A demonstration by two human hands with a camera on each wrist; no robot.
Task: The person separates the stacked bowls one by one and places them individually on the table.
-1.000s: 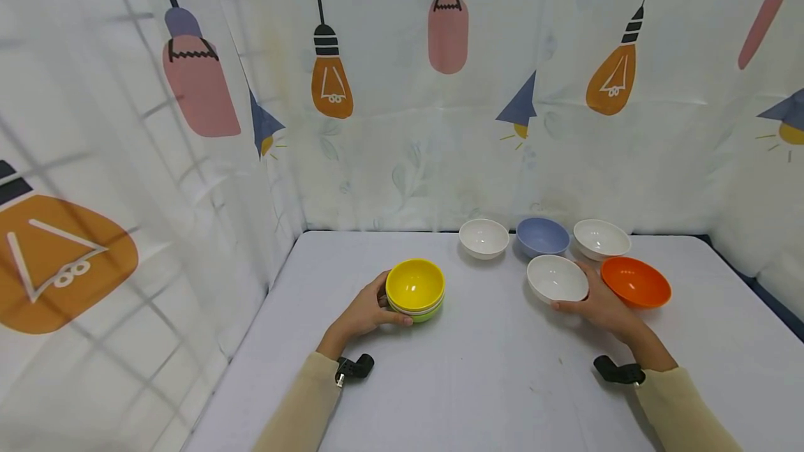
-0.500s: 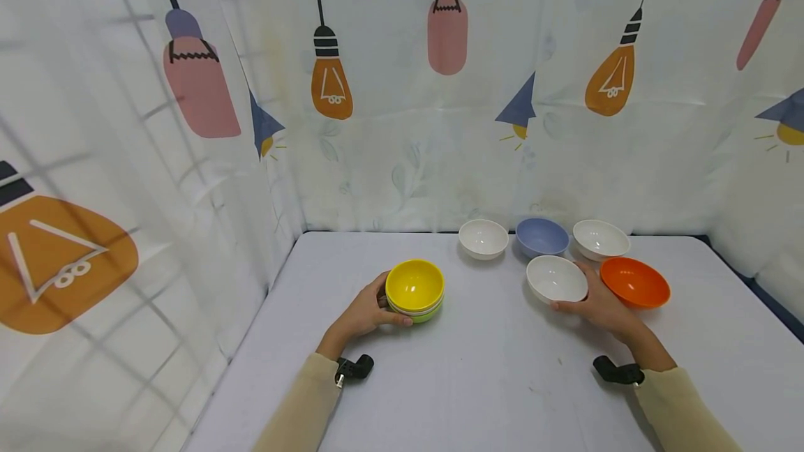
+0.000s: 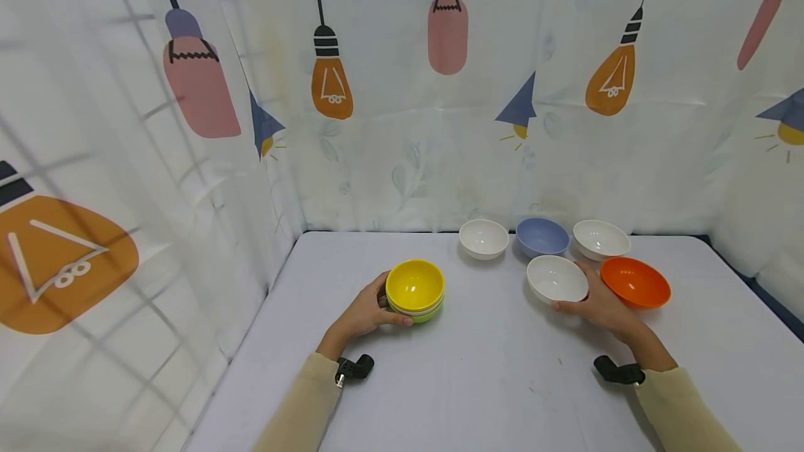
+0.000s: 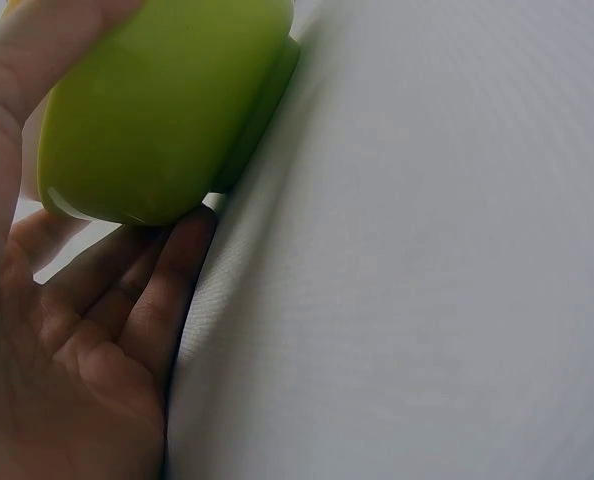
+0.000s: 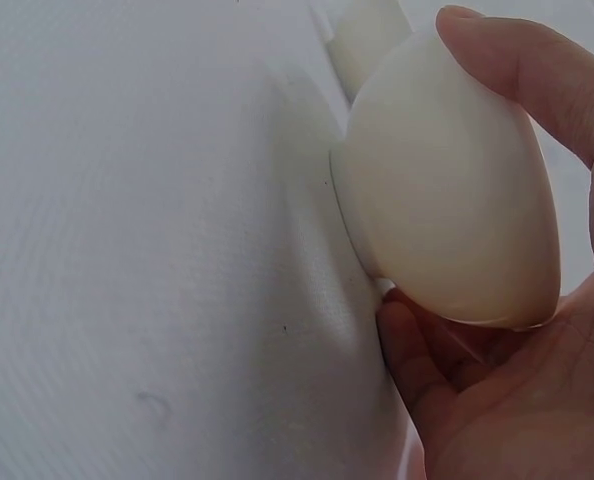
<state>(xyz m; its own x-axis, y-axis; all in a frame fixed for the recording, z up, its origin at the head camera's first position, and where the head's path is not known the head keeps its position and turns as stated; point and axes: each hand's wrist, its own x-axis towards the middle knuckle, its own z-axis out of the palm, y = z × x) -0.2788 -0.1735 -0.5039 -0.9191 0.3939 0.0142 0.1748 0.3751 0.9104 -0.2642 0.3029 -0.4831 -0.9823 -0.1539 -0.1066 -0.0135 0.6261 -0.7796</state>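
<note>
On the left of the table, my left hand (image 3: 364, 309) holds a small stack of nested bowls from its left side. The yellow bowl (image 3: 416, 284) is on top, a white rim shows under it, and a green bowl (image 4: 167, 110) is at the bottom. In the left wrist view, the thumb lies over the green bowl's side and the fingers are curled beneath it. My right hand (image 3: 603, 305) grips a white bowl (image 3: 556, 279) from its right, thumb at the near side. The right wrist view shows that white bowl's foot close against the cloth, with fingers (image 5: 417, 360) under its wall.
Behind the gripped bowl stand a white bowl (image 3: 484, 239), a blue bowl (image 3: 543, 237) and another white bowl (image 3: 601, 239) along the back edge. An orange bowl (image 3: 636, 282) sits right beside my right hand. A patterned curtain (image 3: 402, 159) rises behind the white-covered table (image 3: 465, 389).
</note>
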